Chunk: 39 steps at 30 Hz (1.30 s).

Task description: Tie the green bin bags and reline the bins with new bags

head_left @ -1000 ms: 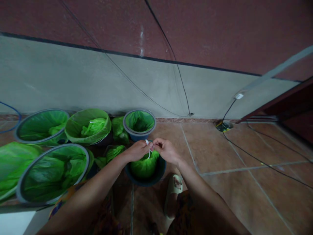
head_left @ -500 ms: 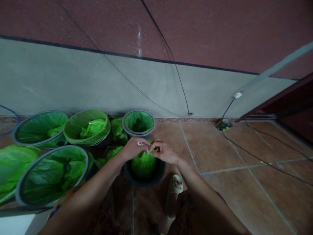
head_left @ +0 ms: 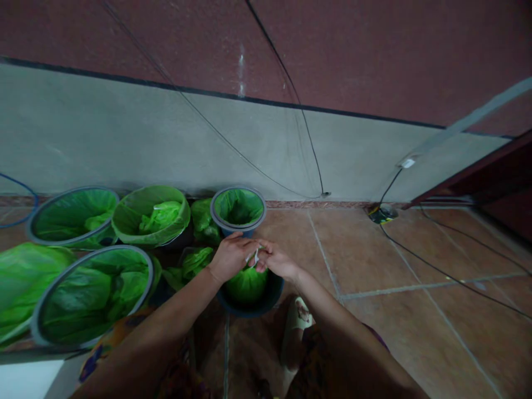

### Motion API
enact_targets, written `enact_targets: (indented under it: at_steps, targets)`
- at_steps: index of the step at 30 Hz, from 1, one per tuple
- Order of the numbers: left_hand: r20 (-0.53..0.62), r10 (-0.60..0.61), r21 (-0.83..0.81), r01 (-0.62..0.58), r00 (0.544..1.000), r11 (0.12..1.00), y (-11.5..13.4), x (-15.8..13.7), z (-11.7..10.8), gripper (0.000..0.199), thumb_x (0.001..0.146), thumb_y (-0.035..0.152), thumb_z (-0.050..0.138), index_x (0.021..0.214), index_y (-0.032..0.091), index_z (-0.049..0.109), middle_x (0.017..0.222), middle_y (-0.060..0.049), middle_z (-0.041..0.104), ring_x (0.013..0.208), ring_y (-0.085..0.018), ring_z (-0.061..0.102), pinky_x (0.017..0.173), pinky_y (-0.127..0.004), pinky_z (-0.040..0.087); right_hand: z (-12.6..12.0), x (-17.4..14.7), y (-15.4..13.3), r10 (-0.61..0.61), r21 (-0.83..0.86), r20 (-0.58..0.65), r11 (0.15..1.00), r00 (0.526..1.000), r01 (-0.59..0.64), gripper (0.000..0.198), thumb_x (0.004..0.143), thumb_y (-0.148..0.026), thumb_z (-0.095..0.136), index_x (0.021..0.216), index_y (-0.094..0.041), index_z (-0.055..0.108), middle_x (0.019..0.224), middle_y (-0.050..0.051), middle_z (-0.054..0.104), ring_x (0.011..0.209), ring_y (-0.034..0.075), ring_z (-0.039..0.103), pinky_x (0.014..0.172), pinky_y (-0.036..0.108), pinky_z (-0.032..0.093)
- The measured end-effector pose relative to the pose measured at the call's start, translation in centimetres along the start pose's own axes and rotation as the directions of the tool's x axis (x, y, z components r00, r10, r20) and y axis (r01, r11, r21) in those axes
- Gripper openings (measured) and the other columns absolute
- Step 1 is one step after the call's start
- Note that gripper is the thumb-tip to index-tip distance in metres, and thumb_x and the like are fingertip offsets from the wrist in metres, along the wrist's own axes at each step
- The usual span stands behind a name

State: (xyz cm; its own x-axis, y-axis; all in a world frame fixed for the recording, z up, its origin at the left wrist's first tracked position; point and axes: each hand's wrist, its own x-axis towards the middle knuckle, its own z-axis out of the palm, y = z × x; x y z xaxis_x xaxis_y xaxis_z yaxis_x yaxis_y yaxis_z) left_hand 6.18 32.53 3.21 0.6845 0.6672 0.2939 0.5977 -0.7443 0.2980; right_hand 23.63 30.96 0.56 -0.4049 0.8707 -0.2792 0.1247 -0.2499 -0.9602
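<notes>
A green plastic garbage bag point(head_left: 246, 287) sits in a dark bucket point(head_left: 249, 311) on the floor in front of me. Its top is gathered, and both my hands are together over it. A thin white tie strip point(head_left: 252, 257) shows at the bag's neck, between my fingers. My left hand point(head_left: 233, 256) is closed at the strip from the left, its fingers partly overlapping the other hand. From the right, my right hand point(head_left: 279, 260) pinches at the same strip, fingertips bent inward. The fingers hide most of the neck and the strip's ends.
Several bins lined with green bags stand to the left, including a grey-rimmed bin point(head_left: 93, 299) and a small bin point(head_left: 238, 208) by the wall. A filled green bag point(head_left: 204, 219) lies between bins. A black cable point(head_left: 440, 271) crosses the tiled floor at right. My slipper point(head_left: 298, 321) is beside the bucket.
My hands have drawn closer together and now overlap above the bag's neck. The white strip, which stuck out over my left hand, now lies bent between both hands.
</notes>
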Motion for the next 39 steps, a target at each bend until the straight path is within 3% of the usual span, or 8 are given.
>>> enact_targets:
  at_steps: [5, 8, 15, 20, 24, 32, 36, 39]
  targets:
    - [-0.024, -0.11, 0.122, 0.112, 0.994, 0.986, 0.4, -0.1, 0.1, 0.026, 0.094, 0.026, 0.044, 0.085, 0.018, 0.068, 0.083, -0.008, 0.07, 0.079, -0.021, 0.063, 0.082, -0.034, 0.042, -0.8, -0.2, -0.3, -0.061, -0.298, -0.14, 0.954, 0.988, 0.017, 0.022, 0.09, -0.028, 0.046, 0.08, -0.018, 0.063, 0.07, 0.001, 0.067, 0.057, 0.01, 0.06, 0.054, 0.02, 0.045]
    - [0.03, -0.239, 0.138, 0.233, 0.971, 0.963, 0.2, -0.4, -0.1, 0.031, 0.093, 0.029, 0.043, 0.079, 0.016, 0.068, 0.079, -0.011, 0.069, 0.077, -0.022, 0.063, 0.08, -0.035, 0.042, -1.7, -0.6, -0.3, -0.147, -0.612, -0.272, 0.789, 0.951, -0.054, 0.022, 0.088, -0.023, 0.051, 0.07, -0.019, 0.063, 0.066, 0.004, 0.066, 0.062, 0.013, 0.06, 0.057, 0.023, 0.043]
    - [0.254, -0.565, -0.138, 0.608, 0.785, 0.782, -2.2, -1.4, -1.1, 0.029, 0.083, 0.028, 0.047, 0.061, 0.018, 0.063, 0.07, -0.005, 0.068, 0.071, -0.019, 0.063, 0.068, -0.028, 0.043, -3.5, -1.3, 0.3, -0.122, -0.781, -0.385, 0.571, 0.915, -0.253, 0.018, 0.079, -0.014, 0.056, 0.067, -0.018, 0.069, 0.067, 0.011, 0.068, 0.065, 0.02, 0.062, 0.058, 0.029, 0.04]
    - [0.272, -0.543, -0.801, 0.499, 0.795, 0.33, -1.5, -0.4, 0.0, 0.036, 0.078, 0.043, 0.055, 0.054, 0.018, 0.06, 0.075, -0.006, 0.071, 0.089, -0.022, 0.064, 0.08, -0.031, 0.047, -3.3, -1.4, -1.0, -0.084, -0.751, -0.372, 0.612, 0.924, -0.247, 0.019, 0.084, -0.018, 0.052, 0.076, -0.02, 0.07, 0.075, 0.009, 0.071, 0.069, 0.018, 0.064, 0.061, 0.026, 0.039]
    - [0.327, -0.506, -0.91, 0.411, 0.798, 0.061, 0.2, 0.4, 1.5, 0.04, 0.078, 0.051, 0.058, 0.065, 0.014, 0.064, 0.071, -0.006, 0.067, 0.074, -0.017, 0.062, 0.074, -0.031, 0.047, -2.4, -1.8, -2.0, -0.249, -0.719, -0.266, 0.694, 0.931, -0.02, 0.026, 0.09, -0.018, 0.044, 0.089, -0.023, 0.069, 0.081, 0.003, 0.071, 0.075, 0.017, 0.064, 0.07, 0.026, 0.043]
    - [0.253, -0.441, -0.768, 0.456, 0.861, 0.449, 0.0, 0.3, 3.5, 0.02, 0.07, 0.033, 0.067, 0.069, 0.014, 0.061, 0.058, 0.006, 0.049, 0.056, -0.008, 0.042, 0.054, -0.021, 0.034, -0.9, -1.9, -1.9, -0.453, -0.612, -0.108, 0.732, 0.885, 0.3, 0.026, 0.091, -0.023, 0.048, 0.106, -0.023, 0.069, 0.103, 0.005, 0.068, 0.092, 0.017, 0.063, 0.085, 0.028, 0.046]
    - [0.264, -0.328, -0.715, 0.412, 0.907, 0.565, 0.5, 0.3, 2.8, 0.026, 0.087, 0.033, 0.048, 0.072, 0.015, 0.059, 0.059, 0.004, 0.051, 0.054, -0.008, 0.041, 0.051, -0.02, 0.033, -0.7, -1.0, -0.7, -0.266, -0.432, -0.169, 0.885, 0.949, 0.171, 0.045, 0.091, -0.032, 0.05, 0.136, -0.023, 0.048, 0.101, 0.005, 0.068, 0.071, 0.013, 0.063, 0.066, 0.025, 0.049]
    - [0.259, -0.281, -0.732, 0.377, 0.924, 0.568, 0.9, 0.2, 2.5, 0.024, 0.09, 0.028, 0.041, 0.077, 0.017, 0.057, 0.064, 0.003, 0.058, 0.056, -0.009, 0.048, 0.056, -0.021, 0.039, -0.6, -0.2, 0.4, -0.138, -0.255, -0.07, 0.96, 0.988, 0.116, 0.038, 0.095, -0.039, 0.043, 0.124, -0.019, 0.054, 0.078, 0.001, 0.066, 0.057, 0.012, 0.06, 0.054, 0.023, 0.046]
